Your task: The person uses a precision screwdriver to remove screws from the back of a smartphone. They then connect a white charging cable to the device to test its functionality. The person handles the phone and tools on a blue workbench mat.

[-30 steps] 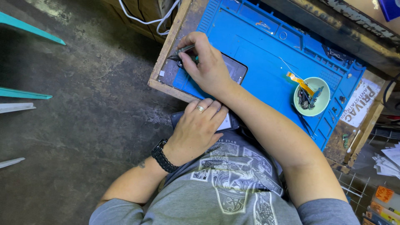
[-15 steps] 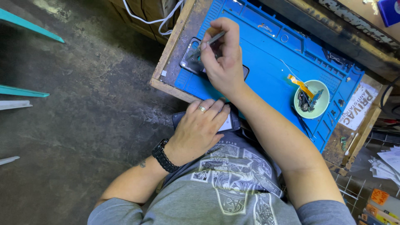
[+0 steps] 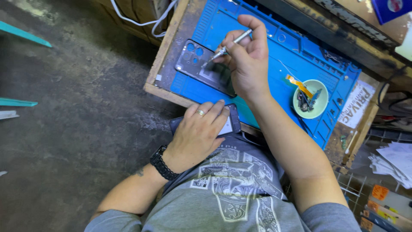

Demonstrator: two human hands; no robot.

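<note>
Wooden worktop (image 3: 165, 68) carries the blue repair mat (image 3: 274, 60); a dark phone back cover (image 3: 205, 72) lies camera-cutouts-up on the mat's left end, and a small green bowl (image 3: 310, 99) of loose parts sits well to the right. My right hand (image 3: 246, 60) is raised over the cover, fingers pinched on a slim metal screwdriver (image 3: 227, 46) with its tip angled down just above the cover. My left hand (image 3: 199, 133) lies flat, fingers loose, pressing a dark phone (image 3: 229, 124) on my lap just below the worktop edge.
</note>
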